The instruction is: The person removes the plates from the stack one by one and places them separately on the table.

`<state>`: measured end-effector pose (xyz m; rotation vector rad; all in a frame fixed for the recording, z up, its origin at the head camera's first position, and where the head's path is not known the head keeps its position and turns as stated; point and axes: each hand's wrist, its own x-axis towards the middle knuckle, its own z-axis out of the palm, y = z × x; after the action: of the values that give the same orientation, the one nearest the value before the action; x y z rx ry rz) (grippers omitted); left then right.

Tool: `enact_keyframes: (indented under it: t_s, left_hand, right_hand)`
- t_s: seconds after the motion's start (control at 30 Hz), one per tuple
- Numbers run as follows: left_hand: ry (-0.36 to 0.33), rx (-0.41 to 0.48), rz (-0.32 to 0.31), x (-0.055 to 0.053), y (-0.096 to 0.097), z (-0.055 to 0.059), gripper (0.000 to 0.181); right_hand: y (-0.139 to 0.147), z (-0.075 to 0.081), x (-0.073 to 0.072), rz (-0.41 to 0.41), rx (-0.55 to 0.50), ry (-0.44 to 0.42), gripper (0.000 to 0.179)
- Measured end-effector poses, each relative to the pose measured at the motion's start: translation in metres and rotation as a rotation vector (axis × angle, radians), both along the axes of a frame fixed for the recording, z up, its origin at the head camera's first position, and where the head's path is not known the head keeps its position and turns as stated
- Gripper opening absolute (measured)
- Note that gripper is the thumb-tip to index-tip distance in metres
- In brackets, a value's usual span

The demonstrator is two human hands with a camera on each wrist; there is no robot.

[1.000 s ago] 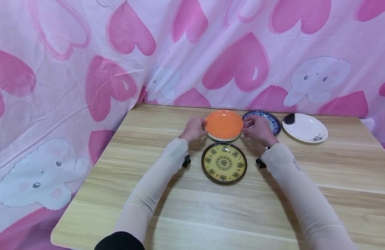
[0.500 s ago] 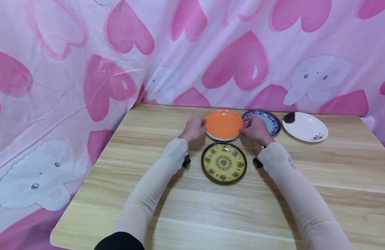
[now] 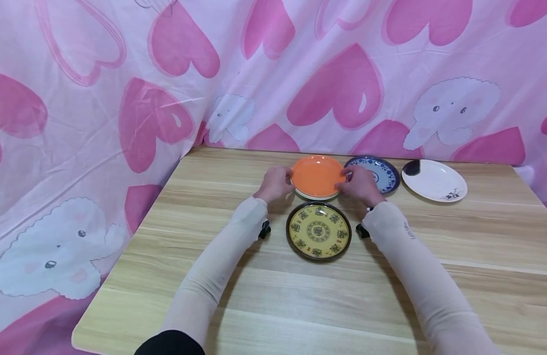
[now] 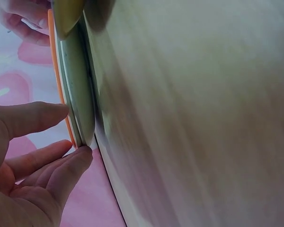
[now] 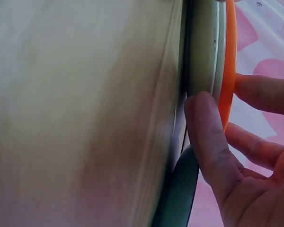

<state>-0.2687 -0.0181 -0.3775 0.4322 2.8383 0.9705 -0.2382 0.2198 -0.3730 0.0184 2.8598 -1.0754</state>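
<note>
Gripping orange-topped plate stack (image 3: pixel 318 175) at opposite edges, both hands (image 3: pixel 274 184) (image 3: pixel 361 185); yellow plate (image 3: pixel 318 231) nearby.

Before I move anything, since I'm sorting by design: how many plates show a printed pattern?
3: the yellow plate in front of the orange plate, the blue plate right of the orange one, and the white plate farthest right. Faces stacked beneath the orange plate are hidden.

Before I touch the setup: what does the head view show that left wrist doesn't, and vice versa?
Head only: blue-patterned plate, white plate with a dark patch, and the printed face of the yellow plate.
Left wrist only: the pale underside of the plate stack, seen edge-on.
Both: orange plate on top, yellow plate's edge, left hand, right hand, wooden table, pink cloth.
</note>
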Motion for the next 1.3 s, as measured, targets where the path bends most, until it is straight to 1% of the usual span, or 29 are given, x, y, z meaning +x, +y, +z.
enact_keyframes:
  t_s: [0.17, 0.37, 0.47, 0.6, 0.7, 0.83, 0.97, 1.13, 1.2, 1.3]
  left_hand:
    - [-0.023, 0.007, 0.004, -0.0011, 0.0006, -0.0006, 0.037]
    - [-0.011, -0.003, 0.004, -0.0015, 0.0010, 0.0008, 0.028]
    - [-0.004, -0.009, 0.002, -0.0012, 0.0014, 0.0027, 0.029]
    - [-0.032, 0.000, -0.003, -0.0012, 0.0008, 0.0049, 0.031]
    - [-0.055, -0.004, -0.008, -0.0018, 0.0000, 0.0053, 0.028]
    - [-0.029, -0.049, -0.023, -0.0027, -0.0009, 0.0046, 0.023]
    - [-0.005, -0.070, -0.019, -0.0029, -0.0020, 0.0038, 0.023]
    - [-0.033, -0.036, -0.020, -0.0012, -0.0015, 0.0035, 0.027]
    - [-0.039, -0.039, -0.024, -0.0006, -0.0015, 0.0033, 0.028]
    - [-0.030, -0.056, -0.034, -0.0001, -0.0017, 0.0032, 0.027]
  right_hand:
    - [-0.0023, -0.0012, -0.0006, -0.001, 0.004, -0.011, 0.051]
    - [-0.0034, 0.0015, 0.0003, 0.004, 0.009, -0.040, 0.051]
    - [-0.0030, 0.0032, 0.0011, 0.006, 0.008, -0.046, 0.051]
    - [-0.0031, 0.0049, 0.0009, -0.006, -0.001, -0.054, 0.051]
    - [-0.0040, 0.0053, 0.0005, -0.024, -0.010, -0.064, 0.052]
    - [-0.0047, 0.0053, -0.0004, -0.027, -0.003, -0.066, 0.051]
    - [-0.0058, 0.0056, -0.0018, -0.022, 0.014, -0.064, 0.049]
    - [-0.0066, 0.0054, -0.0019, -0.031, -0.021, -0.087, 0.047]
    - [-0.0060, 0.0051, -0.0020, -0.038, -0.032, -0.096, 0.048]
    - [-0.0048, 0.0061, -0.0019, -0.044, -0.034, -0.095, 0.048]
